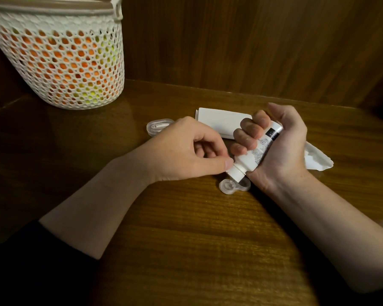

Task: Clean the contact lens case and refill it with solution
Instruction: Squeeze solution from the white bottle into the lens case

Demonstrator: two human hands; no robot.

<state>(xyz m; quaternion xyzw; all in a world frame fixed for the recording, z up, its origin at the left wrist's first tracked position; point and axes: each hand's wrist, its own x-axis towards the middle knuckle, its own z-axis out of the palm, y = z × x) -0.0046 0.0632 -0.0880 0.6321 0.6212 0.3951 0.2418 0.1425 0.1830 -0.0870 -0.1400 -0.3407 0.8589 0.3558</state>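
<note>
A clear contact lens case (227,186) lies open on the wooden table (186,228), its two round wells side by side. My right hand (281,146) grips a small white solution bottle (252,155), tipped nozzle-down over the case's left well. My left hand (186,151) rests beside it, thumb tip touching the bottle's neck, fingers curled with nothing visibly held. The right well is partly hidden under the bottle and my right hand.
A white mesh basket (60,62) with orange and yellow contents stands at the back left. A clear plastic box (157,127) lies behind my left hand. A white carton (219,122) and a crumpled tissue (316,160) lie behind my right hand. Wooden wall at the back.
</note>
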